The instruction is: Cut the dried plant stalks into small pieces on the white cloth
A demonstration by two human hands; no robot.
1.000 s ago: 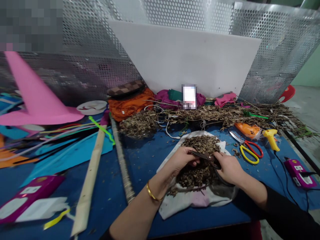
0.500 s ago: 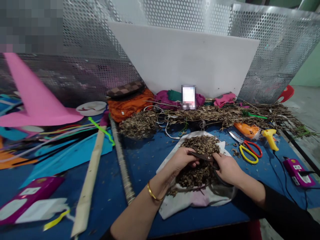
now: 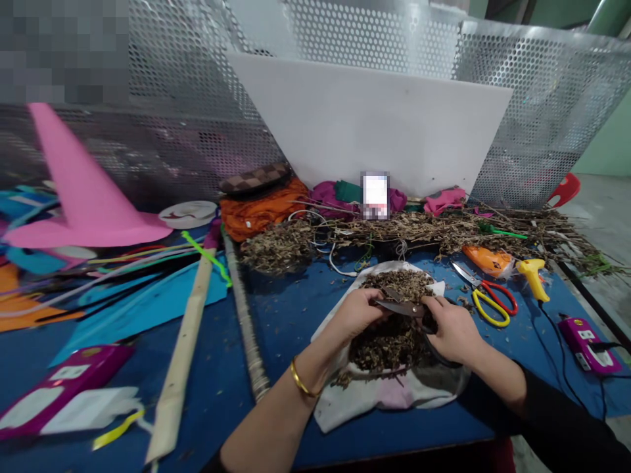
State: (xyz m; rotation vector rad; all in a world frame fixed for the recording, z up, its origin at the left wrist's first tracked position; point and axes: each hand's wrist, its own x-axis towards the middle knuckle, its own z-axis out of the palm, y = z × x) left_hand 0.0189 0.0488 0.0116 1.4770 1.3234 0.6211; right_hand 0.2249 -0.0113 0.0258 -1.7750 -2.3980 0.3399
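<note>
Dark-handled scissors (image 3: 401,307) are gripped in my right hand (image 3: 451,332), their blades pointing left over a heap of chopped dry plant bits (image 3: 389,348). My left hand (image 3: 362,312) is closed beside the blade tips, pinching a small brown dry piece (image 3: 392,295). Under the heap lies a white cloth (image 3: 345,407) with a pinkish patch, spread on the blue table (image 3: 276,309).
Red-and-yellow-handled scissors (image 3: 488,299), an orange packet (image 3: 488,261) and a yellow glue gun (image 3: 533,276) lie right. Dry stalks (image 3: 419,226) line the back. A wooden stick (image 3: 185,348), pink hat (image 3: 83,190) and purple box (image 3: 73,381) are left.
The scissor blades look more parted, and the brown piece shows more clearly above them. My hands have hardly moved. The whole view has shifted slightly.
</note>
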